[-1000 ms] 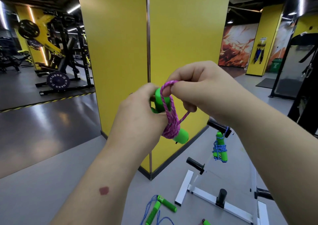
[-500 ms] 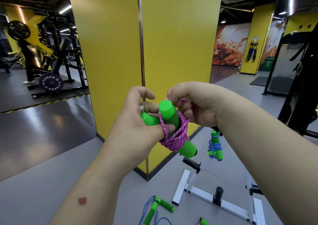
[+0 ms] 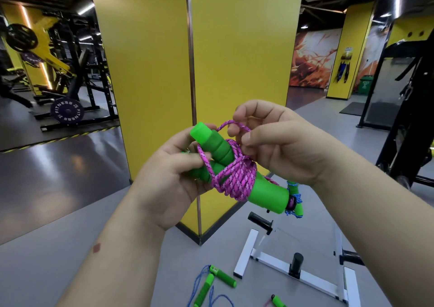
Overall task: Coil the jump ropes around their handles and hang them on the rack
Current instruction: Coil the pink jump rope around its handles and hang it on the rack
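My left hand grips two green foam handles of a jump rope, held together at chest height. A pink rope is coiled several times around them. My right hand pinches a small loop of that pink rope just above the handles. Below and to the right stands a white rack with black pegs. A coiled blue rope with green handles hangs on it, partly hidden behind the near handle end. An uncoiled blue jump rope lies on the floor.
A yellow pillar stands straight ahead, close to the rack. Another green handle lies at the bottom edge. A black machine frame is on the right, and weight equipment is far left. The floor is grey.
Both hands and the handles have sunk lower in view. My right hand has let the wrap go and pulled up a small loop of pink rope above the handles.
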